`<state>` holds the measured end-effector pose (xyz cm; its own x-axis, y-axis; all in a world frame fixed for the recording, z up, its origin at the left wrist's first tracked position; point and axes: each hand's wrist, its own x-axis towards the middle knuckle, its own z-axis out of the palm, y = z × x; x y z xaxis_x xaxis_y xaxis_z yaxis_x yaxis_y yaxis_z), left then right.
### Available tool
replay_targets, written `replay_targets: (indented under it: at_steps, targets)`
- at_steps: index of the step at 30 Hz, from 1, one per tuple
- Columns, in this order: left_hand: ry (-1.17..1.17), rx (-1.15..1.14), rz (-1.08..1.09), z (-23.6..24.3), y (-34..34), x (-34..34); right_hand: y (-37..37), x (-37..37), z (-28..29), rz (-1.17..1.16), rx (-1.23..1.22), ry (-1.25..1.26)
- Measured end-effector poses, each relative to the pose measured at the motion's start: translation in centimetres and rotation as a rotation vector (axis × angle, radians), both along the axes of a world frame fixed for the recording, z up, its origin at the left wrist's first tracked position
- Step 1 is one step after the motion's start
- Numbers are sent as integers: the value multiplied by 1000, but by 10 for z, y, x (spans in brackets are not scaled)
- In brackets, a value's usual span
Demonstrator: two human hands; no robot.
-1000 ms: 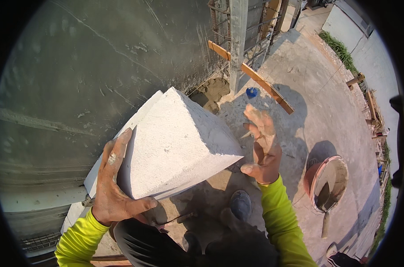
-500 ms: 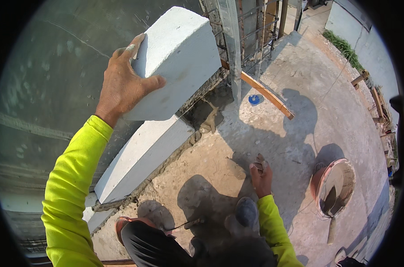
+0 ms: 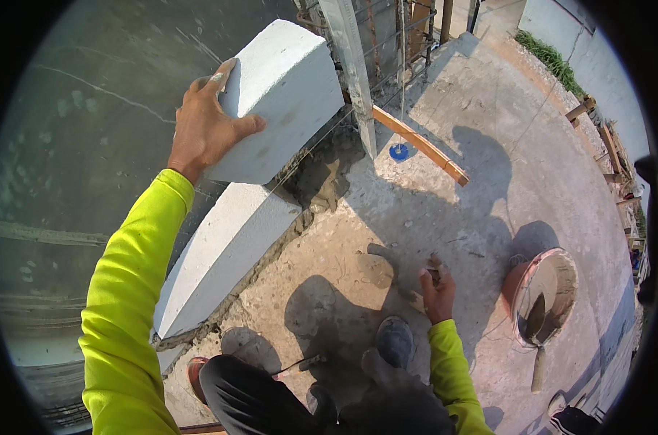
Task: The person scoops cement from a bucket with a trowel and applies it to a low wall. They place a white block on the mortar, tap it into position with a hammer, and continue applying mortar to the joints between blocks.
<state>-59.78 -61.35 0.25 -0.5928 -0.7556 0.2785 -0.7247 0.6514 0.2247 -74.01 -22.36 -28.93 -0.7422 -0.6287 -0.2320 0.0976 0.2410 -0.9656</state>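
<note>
My left hand (image 3: 207,129) grips a white lightweight concrete block (image 3: 278,94), held up over the far end of a laid white block (image 3: 224,254) that sits on wet mortar. A patch of grey mortar (image 3: 321,181) lies just beyond the laid block, under the raised one. My right hand (image 3: 436,288) hangs low near the concrete floor, fingers loosely curled; whether it holds anything is hard to tell. Both arms wear bright yellow-green sleeves.
A grey rendered wall (image 3: 75,145) runs along the left. A steel post (image 3: 354,72) with rebar stands ahead, a wooden batten (image 3: 419,145) and a blue disc (image 3: 399,151) at its foot. A round mortar tub (image 3: 546,293) with a trowel sits right. My shoes (image 3: 395,341) are below.
My left hand has lifted the white block from near my body up and forward over the mortar patch. My right hand has let go and dropped toward the floor.
</note>
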Motion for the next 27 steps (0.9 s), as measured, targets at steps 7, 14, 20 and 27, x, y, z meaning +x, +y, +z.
replay_targets:
  at_steps: [7, 14, 20, 27]
  targets:
    - [-12, 17, 18, -19, -10, -7, 4, -8, -4, -4, 15, -25]
    - [-52, 111, 36, -37, -10, -12, 7, -12, -1, -35, 49, 37]
    - [-84, 138, 57, -61, -16, -16, 7, -14, 3, -17, 121, 30]
    - [-121, 140, 63, -89, -19, -20, 13, -20, 2, -14, 104, 99]
